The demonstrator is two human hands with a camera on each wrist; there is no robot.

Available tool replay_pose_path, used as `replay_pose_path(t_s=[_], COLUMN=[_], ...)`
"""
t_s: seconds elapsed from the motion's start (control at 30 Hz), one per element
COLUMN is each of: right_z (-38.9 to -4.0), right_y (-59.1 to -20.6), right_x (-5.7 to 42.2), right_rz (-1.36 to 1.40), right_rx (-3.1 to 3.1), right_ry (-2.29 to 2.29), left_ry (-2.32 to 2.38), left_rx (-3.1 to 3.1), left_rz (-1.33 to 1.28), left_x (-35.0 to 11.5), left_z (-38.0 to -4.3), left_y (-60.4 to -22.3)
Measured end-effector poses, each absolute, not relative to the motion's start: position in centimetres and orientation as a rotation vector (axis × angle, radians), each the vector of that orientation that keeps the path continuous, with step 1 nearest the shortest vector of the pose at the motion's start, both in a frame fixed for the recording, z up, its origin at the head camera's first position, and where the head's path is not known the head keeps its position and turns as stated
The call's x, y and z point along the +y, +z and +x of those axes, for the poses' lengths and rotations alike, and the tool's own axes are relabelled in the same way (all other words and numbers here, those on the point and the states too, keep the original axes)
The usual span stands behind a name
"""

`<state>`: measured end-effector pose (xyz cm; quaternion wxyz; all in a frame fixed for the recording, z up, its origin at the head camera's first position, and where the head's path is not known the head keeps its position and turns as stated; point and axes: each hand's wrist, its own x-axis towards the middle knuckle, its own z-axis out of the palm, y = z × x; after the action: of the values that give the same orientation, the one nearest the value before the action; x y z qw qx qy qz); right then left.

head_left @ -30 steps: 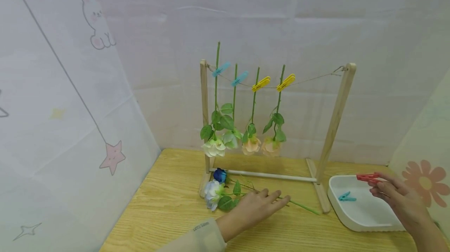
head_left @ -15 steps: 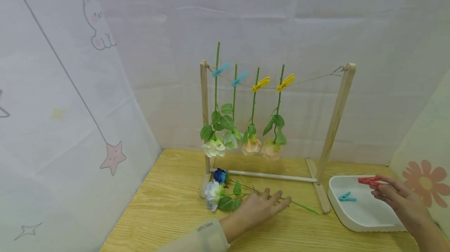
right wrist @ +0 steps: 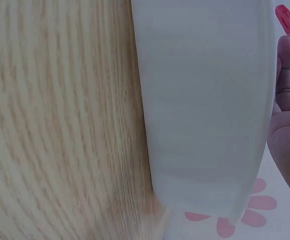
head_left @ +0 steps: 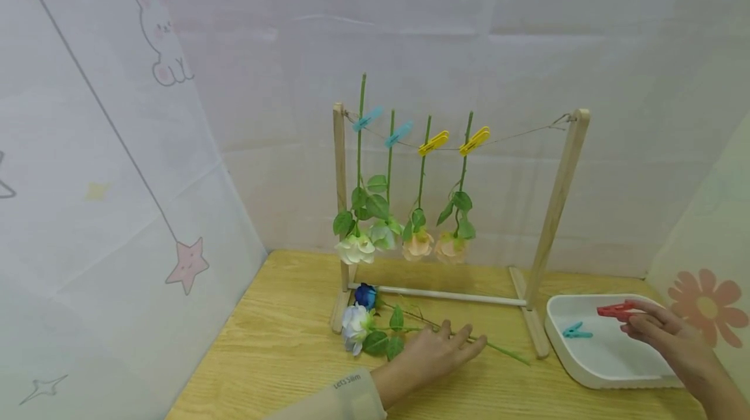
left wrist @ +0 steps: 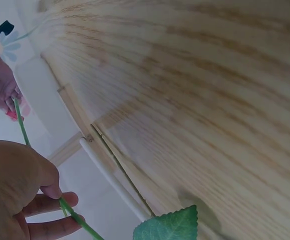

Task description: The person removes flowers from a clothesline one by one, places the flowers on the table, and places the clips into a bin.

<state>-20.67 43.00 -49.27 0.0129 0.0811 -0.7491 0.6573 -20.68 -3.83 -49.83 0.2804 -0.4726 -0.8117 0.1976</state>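
Note:
My left hand (head_left: 436, 355) reaches over the table and pinches the green stem (left wrist: 87, 227) of a pale blue artificial flower (head_left: 355, 329), as the left wrist view shows. Beside that bloom lies a dark blue rose (head_left: 366, 295), its thin stem (left wrist: 127, 175) resting on the wood. Over the white tray (head_left: 592, 378), my right hand (head_left: 674, 345) holds a red clothespin (head_left: 614, 310) between thumb and fingers. A teal clothespin (head_left: 577, 331) lies inside the tray.
Behind the flowers stands a wooden rack (head_left: 553, 211) with a string. Blue clothespins (head_left: 368, 119) and yellow clothespins (head_left: 433, 143) hold several flowers (head_left: 418, 244) upside down on it. A white bar (head_left: 451, 295) joins the rack's feet. Printed cloth (head_left: 222, 81) encloses the table.
The red clothespin in my right hand has dropped slightly over the tray. My left hand has shifted a little to the right, with the flower's stem in its fingers.

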Motion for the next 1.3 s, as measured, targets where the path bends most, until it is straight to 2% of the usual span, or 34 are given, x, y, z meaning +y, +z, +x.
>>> replay_pose_path(t_s=[0.37, 0.63, 0.87, 1.3], right_z=[-21.4, -22.0, -22.5, -23.9], right_y=[-49.7, -50.2, -50.6, -50.4], right_x=[43.9, 44.1, 44.2, 44.4], right_rz=[0.078, 0.245, 0.151, 0.231], right_rx=[-2.665, -2.712, -2.827, -3.006], right_ry=[1.684, 1.567, 1.503, 1.414], left_ry=[0.535, 0.495, 0.513, 0.447], left_rx=[-2.237, -2.229, -2.216, -2.220], left_rz=[-1.308, -1.314, -1.305, -1.278], left_x=[-3.7, -3.5, -3.4, -3.8], left_z=[-20.5, -20.4, -20.6, -20.8], left_y=[-49.8, -49.7, -49.5, -48.5])
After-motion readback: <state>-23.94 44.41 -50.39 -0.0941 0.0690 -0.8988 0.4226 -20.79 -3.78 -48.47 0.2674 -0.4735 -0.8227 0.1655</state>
